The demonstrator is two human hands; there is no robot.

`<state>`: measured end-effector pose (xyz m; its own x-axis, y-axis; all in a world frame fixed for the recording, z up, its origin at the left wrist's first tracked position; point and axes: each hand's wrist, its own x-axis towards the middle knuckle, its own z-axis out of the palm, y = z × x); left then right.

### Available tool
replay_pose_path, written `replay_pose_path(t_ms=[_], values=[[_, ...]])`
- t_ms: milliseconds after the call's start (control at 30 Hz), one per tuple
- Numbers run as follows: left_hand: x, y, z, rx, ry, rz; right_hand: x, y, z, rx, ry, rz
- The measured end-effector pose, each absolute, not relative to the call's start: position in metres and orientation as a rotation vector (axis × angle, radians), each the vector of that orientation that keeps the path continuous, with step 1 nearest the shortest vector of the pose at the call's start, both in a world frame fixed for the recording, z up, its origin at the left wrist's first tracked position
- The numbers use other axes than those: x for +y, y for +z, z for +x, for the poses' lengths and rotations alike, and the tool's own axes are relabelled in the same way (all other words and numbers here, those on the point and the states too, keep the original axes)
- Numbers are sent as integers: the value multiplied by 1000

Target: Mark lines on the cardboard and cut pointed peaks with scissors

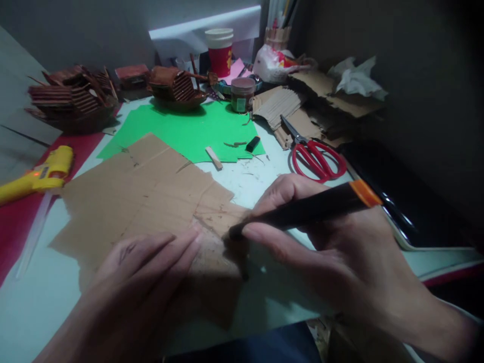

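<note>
My right hand (340,252) is closed around a black marker (302,209) with an orange band, slanting down to the left. The marker's tip end meets a brown cardboard sheet (151,186) with jagged, cut edges. Flat across the near part of the cardboard lies my left hand (151,262), its fingers stretched out and close together. By the left fingertips is a smaller, paler piece (215,249) on the sheet; shadow blurs its lower outline. Faint pencil-like lines and marks show on the cardboard.
Red-handled scissors (317,159) and a dark tablet-like device (404,196) lie to the right. A yellow glue gun (41,176) is at left. Behind are green paper (181,131), a black cap (252,144), brown model boats (71,98), a red cup (220,53) and cardboard scraps (280,108).
</note>
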<state>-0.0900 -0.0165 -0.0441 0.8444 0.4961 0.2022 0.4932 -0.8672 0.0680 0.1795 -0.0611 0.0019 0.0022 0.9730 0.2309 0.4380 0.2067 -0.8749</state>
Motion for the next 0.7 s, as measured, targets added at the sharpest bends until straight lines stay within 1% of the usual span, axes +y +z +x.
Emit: replay_pose_path(t_ms=[367, 500, 700], values=[[-14, -39, -92, 775, 346, 3051, -85, -1, 185, -1632, 552, -1454], [-13, -40, -92, 751, 303, 3078, -93, 0, 187, -1596, 596, -1489], [-13, -43, -95, 752, 349, 3095, -96, -1, 188, -1547, 669, -1478]])
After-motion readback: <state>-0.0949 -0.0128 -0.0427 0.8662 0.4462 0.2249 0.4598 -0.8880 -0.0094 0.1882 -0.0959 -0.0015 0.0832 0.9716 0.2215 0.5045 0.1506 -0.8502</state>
